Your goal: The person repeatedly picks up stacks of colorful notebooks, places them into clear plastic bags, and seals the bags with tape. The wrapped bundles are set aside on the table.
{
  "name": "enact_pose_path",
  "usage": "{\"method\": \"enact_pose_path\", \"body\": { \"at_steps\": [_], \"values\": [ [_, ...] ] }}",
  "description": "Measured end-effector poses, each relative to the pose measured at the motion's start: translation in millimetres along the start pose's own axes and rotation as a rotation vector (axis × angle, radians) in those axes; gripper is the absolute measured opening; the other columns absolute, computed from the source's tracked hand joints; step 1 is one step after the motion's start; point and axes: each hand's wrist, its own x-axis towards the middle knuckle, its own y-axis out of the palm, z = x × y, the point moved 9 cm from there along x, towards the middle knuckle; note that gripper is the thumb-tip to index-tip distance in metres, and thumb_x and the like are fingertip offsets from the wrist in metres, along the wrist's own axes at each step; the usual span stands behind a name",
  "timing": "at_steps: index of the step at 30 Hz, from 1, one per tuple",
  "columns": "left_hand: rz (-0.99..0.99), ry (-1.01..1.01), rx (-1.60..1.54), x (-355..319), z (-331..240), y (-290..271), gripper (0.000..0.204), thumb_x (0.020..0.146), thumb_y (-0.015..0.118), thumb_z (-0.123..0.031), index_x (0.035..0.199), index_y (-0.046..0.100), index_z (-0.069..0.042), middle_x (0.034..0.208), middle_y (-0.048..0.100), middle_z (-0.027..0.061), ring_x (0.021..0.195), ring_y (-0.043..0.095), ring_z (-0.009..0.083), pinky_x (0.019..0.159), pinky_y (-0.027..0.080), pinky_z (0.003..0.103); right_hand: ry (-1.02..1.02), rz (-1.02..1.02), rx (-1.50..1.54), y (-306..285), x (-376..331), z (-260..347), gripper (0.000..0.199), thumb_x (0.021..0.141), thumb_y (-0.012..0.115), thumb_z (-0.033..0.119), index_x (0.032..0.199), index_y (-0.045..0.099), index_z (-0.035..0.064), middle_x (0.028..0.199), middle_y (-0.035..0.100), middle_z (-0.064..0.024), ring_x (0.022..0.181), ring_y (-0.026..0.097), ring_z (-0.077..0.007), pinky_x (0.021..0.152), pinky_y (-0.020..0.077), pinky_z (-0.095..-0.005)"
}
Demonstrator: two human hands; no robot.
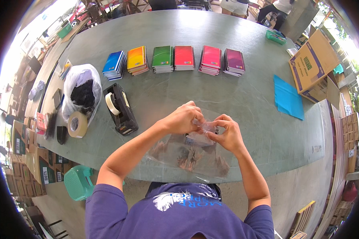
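Over the table's near side, my left hand and my right hand are close together, each pinching crumpled clear plastic. Beneath my fingers is a small whitish object with a dark edge; the plastic and hands partly hide it, and its kind is unclear. A sheet of clear plastic spreads flat between it and me. Beyond my hands stand stacks of spiral notebooks in a row: blue, yellow, green, red, pink and purple.
Left of my forearm sit a black tape dispenser, a tape roll and a white plastic bag with black contents. At right lie a blue sheet, a cardboard box and a green basket. A green stool stands below.
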Motion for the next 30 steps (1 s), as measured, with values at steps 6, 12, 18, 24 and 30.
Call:
{"method": "enact_pose_path", "body": {
  "at_steps": [6, 12, 18, 24, 30],
  "values": [
    [0.050, 0.033, 0.365, -16.2, -40.6, 13.4, 0.019, 0.069, 0.069, -0.011, 0.084, 0.063, 0.000, 0.089, 0.061, 0.0117, 0.089, 0.056, 0.0277, 0.077, 0.048, 0.036, -0.279, -0.105, -0.256, 10.7, -10.7, 27.3, 0.020, 0.063, 0.069, 0.006, 0.082, 0.065, 0.0051, 0.086, 0.057, -0.0057, 0.087, 0.052, -0.0253, 0.079, 0.0446, -0.0367],
    [-0.085, 0.075, 0.587, -42.7, -55.6, 24.8, 0.025, 0.068, 0.061, -0.010, 0.090, 0.061, 0.002, 0.088, 0.059, 0.0114, 0.093, 0.055, 0.0271, 0.084, 0.047, 0.036, -0.377, 0.057, -0.698, 36.7, -26.0, 55.8, 0.020, 0.074, 0.054, 0.006, 0.091, 0.062, -0.0006, 0.095, 0.058, -0.0102, 0.098, 0.055, -0.0274, 0.089, 0.0425, -0.0379],
    [-0.362, 0.242, 0.577, -73.7, -67.1, 31.6, 0.024, 0.066, 0.063, -0.011, 0.088, 0.061, -0.002, 0.087, 0.057, 0.0060, 0.091, 0.054, 0.0217, 0.082, 0.046, 0.037, -0.432, 0.062, -0.581, 20.5, -54.4, 42.7, 0.038, 0.086, 0.049, 0.008, 0.122, 0.052, -0.0031, 0.133, 0.046, -0.0202, 0.128, 0.040, -0.0318, 0.107, 0.0289, -0.0432],
    [-0.624, 0.292, 0.718, -92.6, -63.0, 44.5, 0.020, 0.069, 0.067, -0.012, 0.088, 0.062, -0.007, 0.096, 0.058, 0.0017, 0.094, 0.054, 0.0210, 0.081, 0.043, 0.036, -0.511, 0.250, -0.443, 47.7, -26.4, 29.8, 0.044, 0.090, 0.050, 0.013, 0.133, 0.044, 0.0045, 0.144, 0.035, -0.0105, 0.138, 0.023, -0.0258, 0.112, 0.0206, -0.0411],
    [-0.768, 0.215, 0.731, -119.9, -35.8, 58.7, 0.032, 0.074, 0.066, -0.016, 0.105, 0.063, -0.023, 0.118, 0.053, 0.0021, 0.115, 0.044, 0.0224, 0.100, 0.032, 0.044, -0.596, 0.325, -0.588, 53.4, -35.0, 29.9, 0.057, 0.088, 0.054, 0.020, 0.140, 0.034, 0.0053, 0.148, 0.027, -0.0090, 0.138, 0.021, -0.0246, 0.113, 0.0197, -0.0402]
  ]
}}
